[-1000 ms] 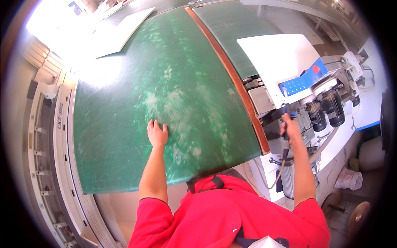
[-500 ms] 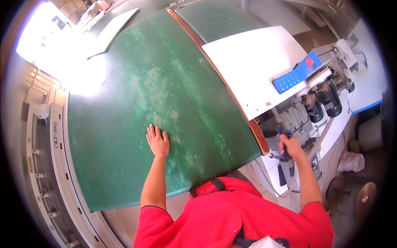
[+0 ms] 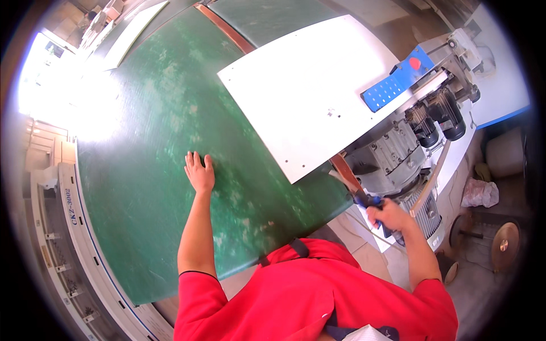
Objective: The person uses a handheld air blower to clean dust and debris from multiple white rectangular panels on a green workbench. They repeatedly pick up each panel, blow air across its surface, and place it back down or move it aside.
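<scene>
My left hand (image 3: 200,171) lies with fingers stretched out on a large worn green tabletop (image 3: 170,227). In my right hand (image 3: 392,216) is a blue-and-dark air blow gun (image 3: 362,197), its thin nozzle pointing up and left toward the tabletop's right corner. My fingers are wrapped round its handle. A white panel (image 3: 301,96) with small holes near its corners reaches out from the machine over the green surface. Its near corner lies ahead of the blow gun and apart from both hands.
At the right stands a machine with motors (image 3: 438,116) and a blue control panel (image 3: 398,79) bearing a red button. A long white machine rail (image 3: 85,227) runs along the left. Another pale panel (image 3: 133,37) lies far left. A plastic bag (image 3: 479,192) sits on the floor.
The white panel has slid left and nearer over the green tabletop. My right hand has brought the blow gun left and slightly down. My left hand has shifted a little left and farther away.
</scene>
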The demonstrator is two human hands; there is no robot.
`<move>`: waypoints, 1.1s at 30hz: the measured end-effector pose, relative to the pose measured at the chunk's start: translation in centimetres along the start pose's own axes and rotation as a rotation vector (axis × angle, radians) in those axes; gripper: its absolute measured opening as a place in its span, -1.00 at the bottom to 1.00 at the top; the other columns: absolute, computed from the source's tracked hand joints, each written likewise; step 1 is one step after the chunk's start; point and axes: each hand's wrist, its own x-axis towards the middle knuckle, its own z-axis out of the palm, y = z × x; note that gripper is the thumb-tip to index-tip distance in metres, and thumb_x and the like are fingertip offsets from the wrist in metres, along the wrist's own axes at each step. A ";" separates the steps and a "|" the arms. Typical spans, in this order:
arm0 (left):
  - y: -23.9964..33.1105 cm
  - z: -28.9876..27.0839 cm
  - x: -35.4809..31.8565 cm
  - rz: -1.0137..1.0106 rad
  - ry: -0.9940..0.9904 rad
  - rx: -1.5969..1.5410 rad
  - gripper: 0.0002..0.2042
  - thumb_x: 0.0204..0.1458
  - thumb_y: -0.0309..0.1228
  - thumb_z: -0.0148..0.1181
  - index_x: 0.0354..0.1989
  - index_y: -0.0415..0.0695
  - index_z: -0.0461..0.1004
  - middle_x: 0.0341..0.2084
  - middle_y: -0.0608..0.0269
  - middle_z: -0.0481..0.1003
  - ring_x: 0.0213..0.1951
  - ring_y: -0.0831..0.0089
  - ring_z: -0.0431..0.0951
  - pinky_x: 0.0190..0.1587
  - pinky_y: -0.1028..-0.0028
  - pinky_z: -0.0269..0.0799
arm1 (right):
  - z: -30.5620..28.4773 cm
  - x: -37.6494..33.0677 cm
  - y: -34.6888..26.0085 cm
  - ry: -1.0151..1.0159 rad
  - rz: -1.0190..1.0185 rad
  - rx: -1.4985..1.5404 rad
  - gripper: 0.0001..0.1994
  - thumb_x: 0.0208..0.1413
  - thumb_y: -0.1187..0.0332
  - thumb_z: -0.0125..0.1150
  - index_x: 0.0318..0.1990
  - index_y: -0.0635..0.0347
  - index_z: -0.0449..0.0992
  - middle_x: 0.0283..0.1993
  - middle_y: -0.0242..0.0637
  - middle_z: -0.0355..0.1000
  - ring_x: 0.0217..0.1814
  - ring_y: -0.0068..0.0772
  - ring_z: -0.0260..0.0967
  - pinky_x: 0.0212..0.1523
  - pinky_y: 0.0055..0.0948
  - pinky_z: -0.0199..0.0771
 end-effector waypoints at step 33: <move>29.8 9.8 32.5 0.574 -0.041 0.009 -0.30 0.06 0.13 0.04 0.25 -0.16 0.33 0.24 0.08 0.27 0.33 0.13 0.13 0.41 0.11 -0.15 | 4.4 2.8 -6.5 0.451 0.203 0.288 -0.69 0.19 0.12 0.23 -0.23 0.22 0.44 -0.45 -0.41 0.42 -0.38 -0.56 0.37 -0.33 -0.51 0.36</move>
